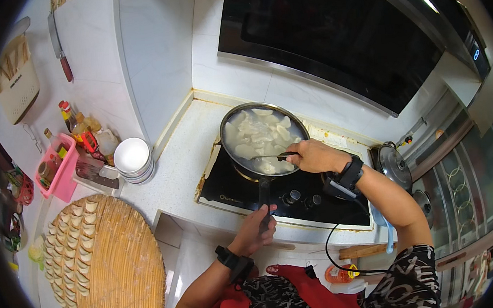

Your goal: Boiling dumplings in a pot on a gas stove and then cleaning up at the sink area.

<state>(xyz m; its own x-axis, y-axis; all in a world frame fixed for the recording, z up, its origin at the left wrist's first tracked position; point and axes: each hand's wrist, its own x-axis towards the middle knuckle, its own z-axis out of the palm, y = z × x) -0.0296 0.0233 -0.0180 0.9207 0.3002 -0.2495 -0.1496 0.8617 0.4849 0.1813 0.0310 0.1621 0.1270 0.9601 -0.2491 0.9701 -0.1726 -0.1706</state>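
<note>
A deep frying pan [228,154] sits on the black gas stove [237,196], filled with cloudy water and many dumplings [258,129]. My left hand [256,230] grips the pan's black handle [264,192], which points towards me. Over the pan's right rim reaches my right hand [309,157], closed around the dark handle of a metal utensil [268,156]. The utensil's far end dips among the dumplings, so its head is hard to make out. Both wrists wear black straps with devices on them.
Left, a round reed tray [121,268] carries rows of uncooked dumplings [74,250]. Behind it stand stacked bowls [133,156], a pink basket [63,168], a cleaver [96,174] and sauce bottles [80,126]. A lidded pot [393,166] is right of the stove; a range hood [328,34] overhangs the back.
</note>
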